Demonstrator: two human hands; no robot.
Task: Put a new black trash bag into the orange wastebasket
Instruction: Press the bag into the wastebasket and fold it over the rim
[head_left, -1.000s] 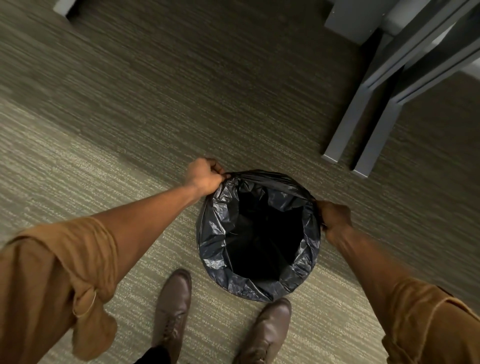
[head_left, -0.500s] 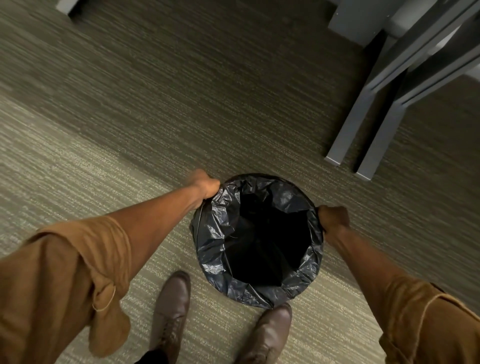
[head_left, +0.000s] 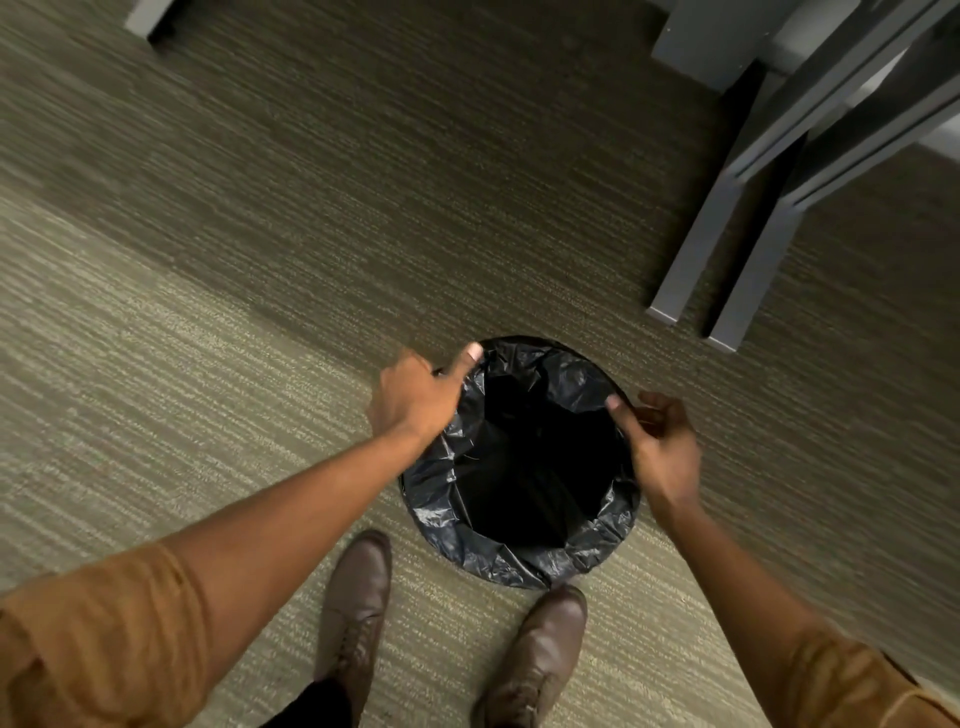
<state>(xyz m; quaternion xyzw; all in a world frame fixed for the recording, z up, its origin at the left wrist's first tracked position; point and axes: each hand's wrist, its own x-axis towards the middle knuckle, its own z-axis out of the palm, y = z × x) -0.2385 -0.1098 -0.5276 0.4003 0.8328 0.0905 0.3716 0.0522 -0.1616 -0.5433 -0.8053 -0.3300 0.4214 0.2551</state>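
Note:
The black trash bag (head_left: 498, 564) lines the round wastebasket on the carpet just ahead of my feet. Its mouth is folded out over the whole rim, so none of the basket's orange shows. The inside is a dark hollow. My left hand (head_left: 415, 402) is at the rim's upper left, thumb lying on the bag's edge and fingers hidden behind, outside the rim. My right hand (head_left: 662, 449) hovers over the right side of the rim, thumb tip at the bag's edge, fingers loosely curled and apart from it.
Two grey metal furniture legs (head_left: 693, 254) stand on the carpet to the upper right of the basket. My brown shoes (head_left: 356, 597) are directly below it. Striped grey-green carpet (head_left: 208, 312) stretches to the left and ahead.
Both hands had been fists pulling the bag's edge down over the rim. Now the right hand has lifted and loosened, and the left has shifted up the rim.

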